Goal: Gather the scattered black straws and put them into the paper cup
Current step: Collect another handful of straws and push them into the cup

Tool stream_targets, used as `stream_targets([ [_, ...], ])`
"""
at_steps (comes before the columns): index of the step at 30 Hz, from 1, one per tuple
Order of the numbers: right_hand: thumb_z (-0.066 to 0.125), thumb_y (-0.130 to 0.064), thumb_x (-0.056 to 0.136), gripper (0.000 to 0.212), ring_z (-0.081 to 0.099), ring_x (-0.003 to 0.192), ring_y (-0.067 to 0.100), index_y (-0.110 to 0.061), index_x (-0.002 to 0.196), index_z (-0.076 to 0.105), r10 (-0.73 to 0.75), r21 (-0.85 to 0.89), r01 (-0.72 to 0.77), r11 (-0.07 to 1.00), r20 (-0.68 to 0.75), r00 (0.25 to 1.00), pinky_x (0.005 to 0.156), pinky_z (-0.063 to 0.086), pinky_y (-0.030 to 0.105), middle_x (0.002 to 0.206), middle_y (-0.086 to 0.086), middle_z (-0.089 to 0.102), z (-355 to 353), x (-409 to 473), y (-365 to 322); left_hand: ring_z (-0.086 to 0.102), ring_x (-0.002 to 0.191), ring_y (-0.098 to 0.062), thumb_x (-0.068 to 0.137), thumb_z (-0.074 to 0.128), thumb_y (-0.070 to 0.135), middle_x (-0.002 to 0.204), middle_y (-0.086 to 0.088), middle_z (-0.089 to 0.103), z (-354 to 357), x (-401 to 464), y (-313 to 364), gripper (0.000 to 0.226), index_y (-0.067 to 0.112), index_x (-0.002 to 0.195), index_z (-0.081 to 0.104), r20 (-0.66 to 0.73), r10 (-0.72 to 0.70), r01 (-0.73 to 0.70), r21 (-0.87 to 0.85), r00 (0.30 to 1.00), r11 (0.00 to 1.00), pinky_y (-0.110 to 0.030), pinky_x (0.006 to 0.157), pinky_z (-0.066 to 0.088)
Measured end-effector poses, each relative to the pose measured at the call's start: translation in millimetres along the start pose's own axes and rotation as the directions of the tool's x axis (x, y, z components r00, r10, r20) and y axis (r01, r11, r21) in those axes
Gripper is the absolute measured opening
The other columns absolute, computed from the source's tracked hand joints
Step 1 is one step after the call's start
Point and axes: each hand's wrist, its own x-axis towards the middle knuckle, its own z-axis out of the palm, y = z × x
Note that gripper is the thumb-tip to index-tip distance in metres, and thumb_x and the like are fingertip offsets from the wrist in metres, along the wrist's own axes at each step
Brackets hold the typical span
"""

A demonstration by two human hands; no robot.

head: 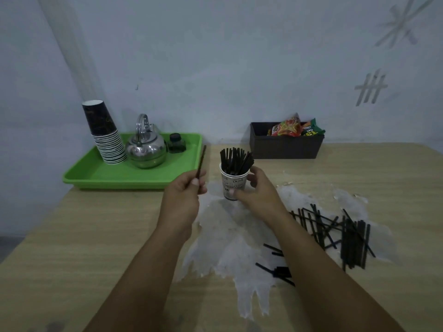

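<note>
Under both hands lies the desk, wood-grained, with a pale, ragged patch on its top that runs from below the hands out to the right. Left of and beyond the left hand sits a green tray carrying a stack of dark cups, a steel kettle and a small dark jar. Beyond the right hand, against the wall, stands a dark box with bright packets in it. Right of and nearer than the right hand, loose straws lie scattered in a crossed heap on the pale patch, and a few more lie just beside the right forearm. The right hand curls round the right side of the paper cup, thumb on its front; the cup stands upright on the desk between the two hands. A bundle of straws stands in the cup, tips fanning above the rim. The left hand, just left of the cup, pinches a single straw near its lower end, and the straw points up and slightly right.
</note>
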Motion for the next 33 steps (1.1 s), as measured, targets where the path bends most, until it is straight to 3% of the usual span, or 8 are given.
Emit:
stream_targets([
  [3, 0.081, -0.032, 0.076, 0.078, 0.051, 0.110, -0.002, -0.034, 0.142, 0.039, -0.079, 0.088, 0.081, 0.993, -0.020, 0.997, 0.083, 0.043, 0.015, 0.128, -0.018, 0.052, 11, 0, 5, 0.070, 0.065, -0.010, 0.098, 0.046, 0.000, 0.075, 0.001, 0.070, 8, 16, 13, 0.020, 0.013, 0.093, 0.061, 0.007, -0.068, 0.068, -0.250, 0.998, 0.966, -0.018, 0.061, 0.055],
  [8, 0.074, -0.030, 0.084, 0.060, 0.056, 0.092, -0.020, -0.033, 0.137, 0.046, -0.107, 0.058, 0.111, 0.992, -0.070, 0.992, 0.066, 0.044, 0.001, 0.117, -0.018, 0.061, 19, 2, 9, 0.072, 0.074, -0.014, 0.095, 0.049, -0.001, 0.082, -0.005, 0.075, 27, 40, 24, 0.019, 0.018, 0.091, 0.049, 0.038, -0.068, 0.076, -0.301, 0.997, 0.951, -0.023, 0.068, 0.054],
  [11, 0.074, -0.033, 0.085, 0.061, 0.055, 0.087, -0.024, -0.033, 0.139, 0.045, -0.104, 0.049, 0.108, 0.993, -0.063, 0.993, 0.064, 0.044, 0.001, 0.115, -0.019, 0.061, 17, 1, 11, 0.071, 0.086, -0.015, 0.093, 0.057, 0.010, 0.084, -0.001, 0.075, 40, 48, 20, 0.016, 0.020, 0.080, 0.060, 0.035, -0.044, 0.049, -0.149, 0.998, 0.988, -0.029, 0.078, 0.049],
  [14, 0.073, -0.036, 0.084, 0.062, 0.054, 0.087, -0.025, -0.033, 0.139, 0.045, -0.113, 0.026, 0.115, 0.993, -0.060, 0.992, 0.065, 0.044, 0.001, 0.112, -0.021, 0.060, 16, 1, 12, 0.065, 0.077, -0.008, 0.087, 0.066, 0.016, 0.081, 0.001, 0.073, 45, 51, 10, 0.010, 0.018, 0.080, 0.071, 0.002, 0.083, -0.082, 0.114, 0.997, 0.990, -0.030, 0.073, 0.048],
  [19, 0.073, -0.037, 0.084, 0.063, 0.056, 0.092, -0.018, -0.034, 0.140, 0.044, -0.115, 0.027, 0.117, 0.993, -0.059, 0.992, 0.072, 0.046, 0.008, 0.120, -0.015, 0.062, 17, 2, 13, 0.068, 0.087, -0.018, 0.083, 0.069, 0.021, 0.089, -0.002, 0.074, 42, 54, 2, 0.012, 0.017, 0.093, 0.075, 0.100, 0.176, -0.202, 0.477, 0.979, 0.855, -0.041, 0.083, 0.055],
  [24, 0.075, -0.034, 0.082, 0.072, 0.058, 0.100, -0.003, -0.033, 0.144, 0.039, -0.098, 0.021, 0.100, 0.995, -0.062, 0.993, 0.075, 0.045, 0.010, 0.129, -0.008, 0.061, 16, 4, 12, 0.062, 0.075, 0.010, 0.085, 0.068, 0.032, 0.087, 0.014, 0.070, 40, 48, 4, 0.012, 0.025, 0.094, 0.069, 0.071, 0.225, -0.234, 0.399, 0.972, 0.887, -0.023, 0.071, 0.047],
  [29, 0.079, -0.030, 0.077, 0.092, 0.051, 0.127, 0.017, -0.028, 0.152, 0.026, -0.059, 0.005, 0.059, 0.998, -0.082, 0.995, 0.094, 0.042, 0.027, 0.142, -0.002, 0.053, 13, 5, 11, 0.064, 0.081, -0.004, 0.095, 0.055, 0.036, 0.096, 0.007, 0.068, 36, 43, 7, 0.029, 0.032, 0.123, 0.057, 0.027, 0.306, -0.297, 0.335, 0.952, 0.894, -0.027, 0.068, 0.048],
  [33, 0.078, -0.027, 0.079, 0.089, 0.053, 0.125, 0.016, -0.030, 0.152, 0.027, -0.065, -0.002, 0.065, 0.998, -0.081, 0.995, 0.094, 0.045, 0.028, 0.140, -0.002, 0.055, 13, 2, 8, 0.061, 0.089, -0.013, 0.096, 0.050, 0.013, 0.110, -0.002, 0.066, 32, 41, 5, 0.036, 0.015, 0.131, 0.057, 0.172, 0.601, -0.595, 0.497, 0.781, 0.631, -0.025, 0.078, 0.048],
])
